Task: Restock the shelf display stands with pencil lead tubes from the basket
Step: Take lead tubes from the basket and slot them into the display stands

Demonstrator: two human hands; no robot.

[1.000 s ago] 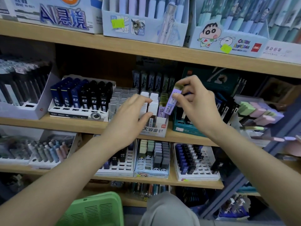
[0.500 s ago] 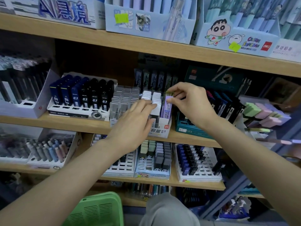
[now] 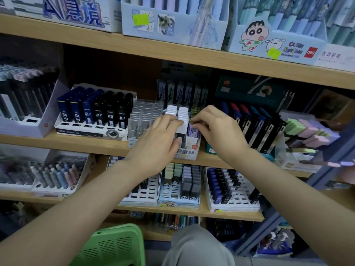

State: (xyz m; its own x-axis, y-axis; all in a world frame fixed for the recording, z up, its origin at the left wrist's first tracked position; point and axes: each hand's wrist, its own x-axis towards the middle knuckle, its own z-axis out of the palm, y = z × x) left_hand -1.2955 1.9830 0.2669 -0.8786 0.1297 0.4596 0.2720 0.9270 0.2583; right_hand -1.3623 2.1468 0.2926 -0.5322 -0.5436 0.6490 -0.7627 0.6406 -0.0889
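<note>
Right hand pinches the top of the purple lead tube between thumb and curled fingertips. The tube stands nearly upright at the front of the rightmost column of the white display stand. To finish well, I judge it should be pressed straight down until its cap sits level with the tubes behind it, and only then released. Left hand lies with fingers nearly straight across the white-capped tubes just beside, thumb against their front — a brace, not a grip, that should stop the stand sliding on the shelf board. Green basket sits below, near the knee — the source for the next tube.
</note>
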